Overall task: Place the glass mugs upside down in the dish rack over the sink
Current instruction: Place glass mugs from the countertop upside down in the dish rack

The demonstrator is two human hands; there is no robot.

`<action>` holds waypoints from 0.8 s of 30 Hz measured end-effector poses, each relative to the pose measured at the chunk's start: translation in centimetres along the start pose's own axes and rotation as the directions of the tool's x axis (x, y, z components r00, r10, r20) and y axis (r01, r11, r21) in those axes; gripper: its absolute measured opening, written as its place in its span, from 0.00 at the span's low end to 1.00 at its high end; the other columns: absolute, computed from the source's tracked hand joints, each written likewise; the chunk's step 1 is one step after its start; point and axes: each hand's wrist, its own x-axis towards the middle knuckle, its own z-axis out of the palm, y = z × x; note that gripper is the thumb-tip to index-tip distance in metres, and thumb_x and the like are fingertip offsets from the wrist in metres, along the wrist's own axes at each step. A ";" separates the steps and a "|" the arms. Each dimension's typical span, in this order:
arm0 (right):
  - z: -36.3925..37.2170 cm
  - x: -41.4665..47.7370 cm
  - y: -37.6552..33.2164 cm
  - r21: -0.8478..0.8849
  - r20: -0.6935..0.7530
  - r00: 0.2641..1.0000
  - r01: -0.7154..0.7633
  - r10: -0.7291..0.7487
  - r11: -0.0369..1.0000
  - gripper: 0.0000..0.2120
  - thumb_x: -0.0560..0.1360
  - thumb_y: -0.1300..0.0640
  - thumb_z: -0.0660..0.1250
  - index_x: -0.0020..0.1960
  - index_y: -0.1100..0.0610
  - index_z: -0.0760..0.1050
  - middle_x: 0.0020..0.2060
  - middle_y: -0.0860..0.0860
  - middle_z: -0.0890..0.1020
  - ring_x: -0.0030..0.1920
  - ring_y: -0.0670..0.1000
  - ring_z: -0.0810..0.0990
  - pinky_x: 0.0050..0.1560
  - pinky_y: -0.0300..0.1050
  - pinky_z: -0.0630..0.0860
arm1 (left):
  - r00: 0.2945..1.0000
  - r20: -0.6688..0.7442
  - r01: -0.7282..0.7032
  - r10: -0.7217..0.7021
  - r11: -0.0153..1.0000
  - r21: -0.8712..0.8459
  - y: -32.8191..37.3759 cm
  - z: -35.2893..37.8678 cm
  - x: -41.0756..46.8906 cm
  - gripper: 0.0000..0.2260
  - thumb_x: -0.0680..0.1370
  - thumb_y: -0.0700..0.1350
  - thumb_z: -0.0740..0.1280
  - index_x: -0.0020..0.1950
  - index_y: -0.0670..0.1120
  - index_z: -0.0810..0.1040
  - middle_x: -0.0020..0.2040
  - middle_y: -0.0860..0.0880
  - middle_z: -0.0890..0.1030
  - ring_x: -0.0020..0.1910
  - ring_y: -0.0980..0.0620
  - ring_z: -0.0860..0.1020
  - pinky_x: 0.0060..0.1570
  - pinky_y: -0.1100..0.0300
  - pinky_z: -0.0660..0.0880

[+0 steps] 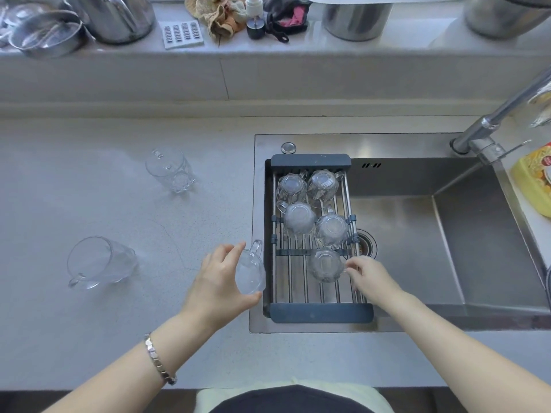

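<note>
The dark-framed dish rack (320, 312) spans the left end of the sink and carries several glass mugs upside down on its bars. The nearest of these, an inverted mug (325, 265), has its handle gripped by my right hand (369, 277). My left hand (219, 283) holds another glass mug (250, 271) just left of the rack, above the sink's edge, its handle pointing away from me. Two more glass mugs rest on the counter: one upright (170, 169) at the far left-centre, one lying on its side (100, 262) nearer to me.
The steel sink (417, 248) opens to the right of the rack, with the faucet (492, 120) over its far right corner. A yellow bottle (533, 183) lies at the right edge. Pots, cloths and a spray bottle (255, 17) stand on the back ledge.
</note>
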 end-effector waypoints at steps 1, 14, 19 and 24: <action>0.2 0.1 0.1 -0.038 -0.050 0.999 0.008 -0.010 0.999 0.11 0.77 0.64 0.58 0.54 0.61 0.77 0.48 0.56 0.78 0.41 0.54 0.78 0.49 0.46 0.72 | 1.000 0.001 -0.003 0.003 1.000 -0.001 0.1 0.1 0.0 0.39 0.67 0.51 0.75 0.73 0.49 0.60 0.66 0.49 0.69 0.65 0.48 0.67 0.63 0.56 0.68; 2.8 0.6 -3.4 -0.447 -0.131 0.951 0.197 -0.282 0.873 0.30 0.72 0.49 0.68 0.69 0.57 0.63 0.66 0.53 0.68 0.66 0.55 0.66 0.66 0.48 0.65 | 1.000 -0.002 0.003 -0.003 1.000 -0.017 0.2 0.6 0.0 0.39 0.66 0.51 0.75 0.73 0.48 0.60 0.66 0.49 0.68 0.67 0.48 0.66 0.66 0.56 0.67; 2.9 -1.5 -4.0 -0.337 -0.222 0.923 0.231 -0.315 0.913 0.39 0.68 0.51 0.72 0.73 0.57 0.57 0.72 0.54 0.62 0.73 0.54 0.57 0.73 0.47 0.55 | 1.000 0.000 0.028 -0.028 0.994 -0.104 1.3 0.5 -0.1 0.39 0.65 0.50 0.75 0.73 0.49 0.62 0.64 0.50 0.69 0.65 0.49 0.67 0.65 0.56 0.68; 2.9 -5.8 -6.4 0.235 -0.045 0.833 0.545 -0.552 0.805 0.48 0.60 0.54 0.79 0.68 0.41 0.51 0.66 0.34 0.57 0.66 0.26 0.55 0.66 0.21 0.51 | 0.971 0.100 0.237 -0.218 0.817 -0.526 3.4 0.6 0.9 0.35 0.61 0.51 0.79 0.66 0.50 0.71 0.52 0.52 0.76 0.51 0.51 0.78 0.50 0.59 0.75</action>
